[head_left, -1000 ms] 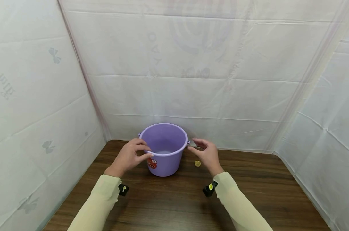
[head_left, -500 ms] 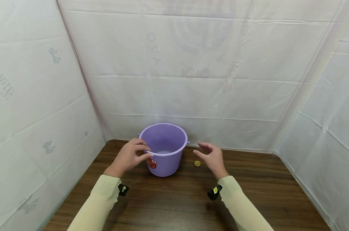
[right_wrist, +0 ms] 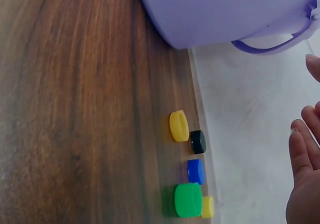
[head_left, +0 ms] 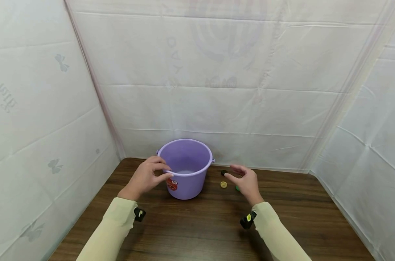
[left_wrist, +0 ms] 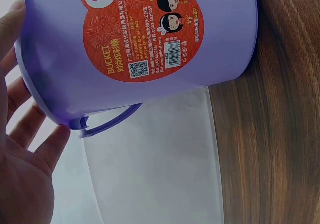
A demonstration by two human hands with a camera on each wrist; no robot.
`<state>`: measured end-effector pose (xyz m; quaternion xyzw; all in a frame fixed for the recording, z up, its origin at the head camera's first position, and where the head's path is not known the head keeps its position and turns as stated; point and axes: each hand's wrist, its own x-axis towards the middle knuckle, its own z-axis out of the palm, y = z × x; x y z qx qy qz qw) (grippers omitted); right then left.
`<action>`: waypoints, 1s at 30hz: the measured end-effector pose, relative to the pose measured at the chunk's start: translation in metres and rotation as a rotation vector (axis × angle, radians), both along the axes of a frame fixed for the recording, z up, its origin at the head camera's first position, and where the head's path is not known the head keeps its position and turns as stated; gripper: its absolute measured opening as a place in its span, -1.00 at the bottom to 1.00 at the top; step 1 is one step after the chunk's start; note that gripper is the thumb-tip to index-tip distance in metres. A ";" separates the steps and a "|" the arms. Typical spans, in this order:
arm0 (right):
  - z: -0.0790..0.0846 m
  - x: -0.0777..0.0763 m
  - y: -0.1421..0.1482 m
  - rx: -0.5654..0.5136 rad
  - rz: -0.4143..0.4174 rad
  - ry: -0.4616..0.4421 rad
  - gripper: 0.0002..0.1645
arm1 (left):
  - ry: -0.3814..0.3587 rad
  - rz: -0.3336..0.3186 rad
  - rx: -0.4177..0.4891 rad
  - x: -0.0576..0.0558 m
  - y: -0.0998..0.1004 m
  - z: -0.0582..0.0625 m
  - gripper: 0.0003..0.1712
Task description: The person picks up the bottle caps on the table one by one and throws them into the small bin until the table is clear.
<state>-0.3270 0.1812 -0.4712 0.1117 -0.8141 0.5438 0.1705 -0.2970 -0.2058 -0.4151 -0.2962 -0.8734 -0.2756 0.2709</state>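
A purple plastic bucket (head_left: 186,186) with a red label (left_wrist: 145,28) stands upright near the back wall. My left hand (head_left: 148,176) holds its rim at the front left, thumb and fingers on either side of the edge. To the right of the bucket, my right hand (head_left: 244,183) hovers with nothing between its parted thumb and fingers. Below it on the table lie small bottle caps: a yellow one (head_left: 223,185), a black one (head_left: 224,173) and a green one (head_left: 237,188) partly hidden by the hand. The right wrist view adds a blue cap (right_wrist: 195,171) and a second yellow cap (right_wrist: 207,207).
The dark wood table (head_left: 190,232) is enclosed by white sheeting at the back (head_left: 217,108), left (head_left: 47,145) and right (head_left: 373,163). The bucket's purple handle (right_wrist: 270,48) hangs down on its far side.
My right hand has moved from beside the bucket's right handle joint to the right and slightly nearer me, uncovering the black cap and part of the green one. The left hand and bucket stay put.
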 end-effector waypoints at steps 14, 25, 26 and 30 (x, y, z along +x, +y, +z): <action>-0.015 0.002 0.013 0.056 -0.060 -0.055 -0.41 | -0.016 0.007 -0.006 0.001 0.000 -0.001 -0.84; -0.030 0.001 0.025 0.057 -0.116 -0.103 -0.44 | -0.020 0.012 -0.006 0.002 0.001 0.000 -0.85; -0.031 0.001 0.027 0.067 -0.124 -0.109 -0.44 | -0.027 0.015 -0.007 0.002 0.001 0.000 -0.84; -0.037 -0.002 0.032 0.106 -0.148 -0.153 -0.40 | -0.045 0.022 -0.008 0.002 0.001 0.000 -0.85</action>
